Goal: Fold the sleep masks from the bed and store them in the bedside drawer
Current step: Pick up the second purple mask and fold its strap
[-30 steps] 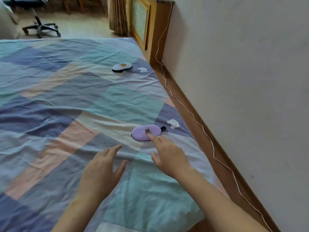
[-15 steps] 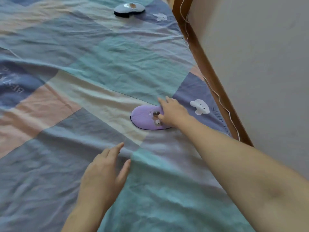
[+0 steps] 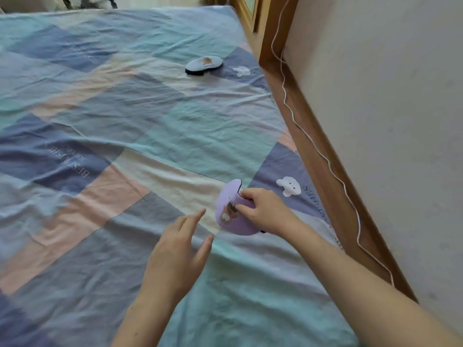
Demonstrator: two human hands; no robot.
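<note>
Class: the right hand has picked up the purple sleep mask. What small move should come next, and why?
Probably bring the open left hand to the purple sleep mask's free end and fold it, since the right hand pinches only one side.

open bedspread (image 3: 150,116) leftward, wall (image 3: 388,121) (right) blocking

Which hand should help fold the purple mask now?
The left hand, probably. It is open and empty, right beside the purple mask, while the right hand is already pinching the mask up off the bed.
</note>
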